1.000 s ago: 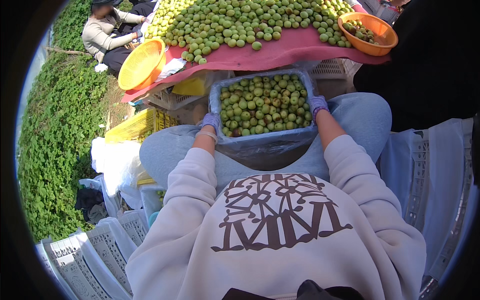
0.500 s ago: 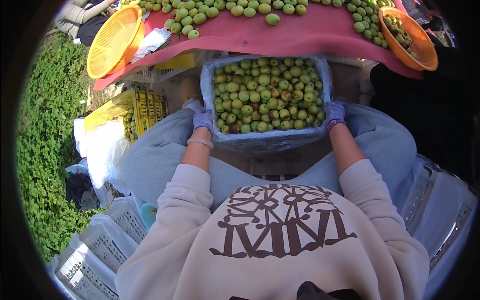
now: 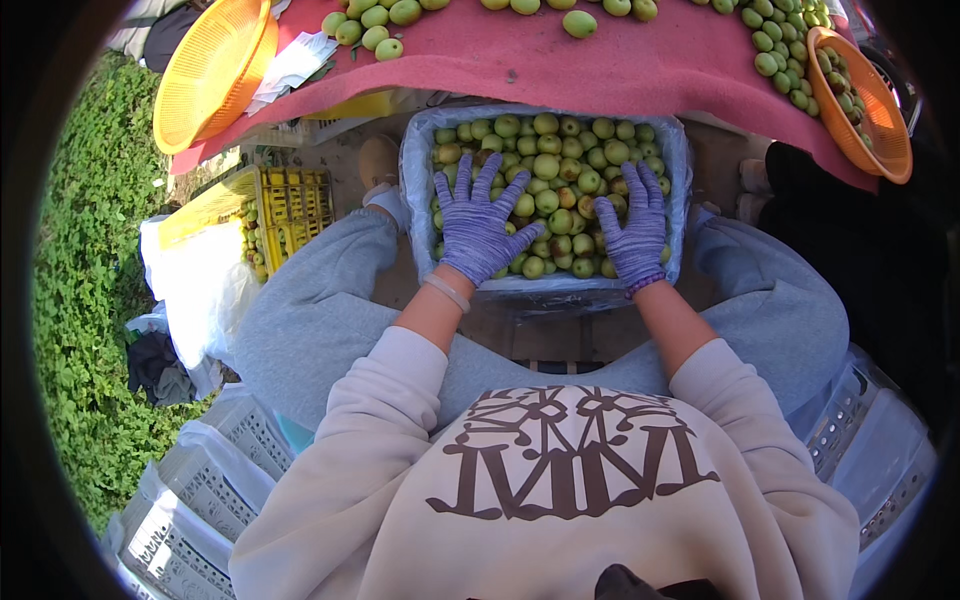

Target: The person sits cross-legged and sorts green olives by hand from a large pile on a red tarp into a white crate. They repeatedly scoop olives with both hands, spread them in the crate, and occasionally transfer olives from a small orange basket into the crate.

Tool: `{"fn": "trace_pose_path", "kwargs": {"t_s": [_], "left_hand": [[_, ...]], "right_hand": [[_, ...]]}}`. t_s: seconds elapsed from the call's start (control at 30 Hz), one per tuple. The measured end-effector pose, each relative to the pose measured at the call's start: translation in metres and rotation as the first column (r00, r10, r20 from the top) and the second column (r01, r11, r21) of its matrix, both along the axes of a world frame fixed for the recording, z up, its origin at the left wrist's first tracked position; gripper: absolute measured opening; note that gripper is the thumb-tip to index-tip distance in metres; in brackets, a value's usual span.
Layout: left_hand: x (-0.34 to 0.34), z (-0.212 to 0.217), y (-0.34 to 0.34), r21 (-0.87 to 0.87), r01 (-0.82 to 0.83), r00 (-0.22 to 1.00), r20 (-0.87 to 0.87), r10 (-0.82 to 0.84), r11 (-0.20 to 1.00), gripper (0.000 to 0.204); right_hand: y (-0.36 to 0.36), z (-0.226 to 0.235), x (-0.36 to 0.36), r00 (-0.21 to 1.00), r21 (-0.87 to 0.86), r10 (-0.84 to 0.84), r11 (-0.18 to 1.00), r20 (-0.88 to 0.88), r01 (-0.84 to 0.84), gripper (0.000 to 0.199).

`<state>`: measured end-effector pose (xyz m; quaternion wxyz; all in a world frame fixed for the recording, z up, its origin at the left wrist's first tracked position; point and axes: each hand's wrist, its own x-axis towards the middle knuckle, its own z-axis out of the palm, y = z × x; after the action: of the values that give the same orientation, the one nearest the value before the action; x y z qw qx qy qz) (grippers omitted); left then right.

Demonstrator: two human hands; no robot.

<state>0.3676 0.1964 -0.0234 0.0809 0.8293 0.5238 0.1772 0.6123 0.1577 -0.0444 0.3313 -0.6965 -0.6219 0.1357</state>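
A plastic-lined crate (image 3: 405,190) full of small round green fruit (image 3: 548,167), some with brown patches, stands between my knees. My left hand (image 3: 480,222), in a purple knitted glove, lies over the left side of the fruit with its fingers spread. In a matching glove, my right hand (image 3: 637,228) rests over the right side, fingers stretched out flat and thumb pointing inward. Both palms face down on the fruit, and neither hand grips anything. The fruit right under the palms is hidden.
A red cloth-covered table (image 3: 600,62) with loose green fruit lies ahead. Orange baskets stand at its left (image 3: 212,75) and right (image 3: 868,115), the right one holding fruit. A yellow crate (image 3: 292,210) sits left; grey crates (image 3: 190,500) are behind it. Someone's dark clothing (image 3: 840,270) is at right.
Both hands have left the crate's side rims and moved inward onto the fruit, with fingers now spread. The view has shifted slightly, cutting off more of the table's far side.
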Motion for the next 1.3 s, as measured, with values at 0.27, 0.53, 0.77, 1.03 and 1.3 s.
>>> {"fn": "trace_pose_path", "kwargs": {"t_s": [0.27, 0.53, 0.77, 1.03, 1.3], "left_hand": [[-0.024, -0.031, 0.009, -0.225, -0.153, 0.953, 0.225, 0.204, 0.962, 0.052], [-0.028, -0.041, 0.009, -0.301, -0.320, 0.817, 0.393, 0.422, 0.898, 0.053], [-0.035, -0.058, 0.001, -0.134, -0.220, 0.913, 0.320, 0.252, 0.966, 0.057], [-0.035, -0.037, -0.030, -0.330, -0.293, 0.781, 0.458, 0.424, 0.897, 0.069], [-0.054, -0.051, -0.006, -0.157, -0.278, 0.948, 0.112, 0.296, 0.948, 0.067]], "right_hand": [[0.019, -0.002, -0.041, 0.954, 0.037, 0.210, 0.974, 0.214, -0.223, 0.046], [0.022, 0.002, -0.066, 0.889, -0.052, 0.324, 0.944, 0.323, -0.325, 0.049], [0.040, 0.005, -0.090, 0.830, -0.180, 0.395, 0.919, 0.394, -0.352, 0.059], [0.038, -0.002, -0.122, 0.688, -0.205, 0.594, 0.799, 0.416, -0.566, 0.062], [0.050, 0.005, -0.124, 0.823, -0.082, 0.522, 0.852, 0.224, -0.517, 0.036]]}}
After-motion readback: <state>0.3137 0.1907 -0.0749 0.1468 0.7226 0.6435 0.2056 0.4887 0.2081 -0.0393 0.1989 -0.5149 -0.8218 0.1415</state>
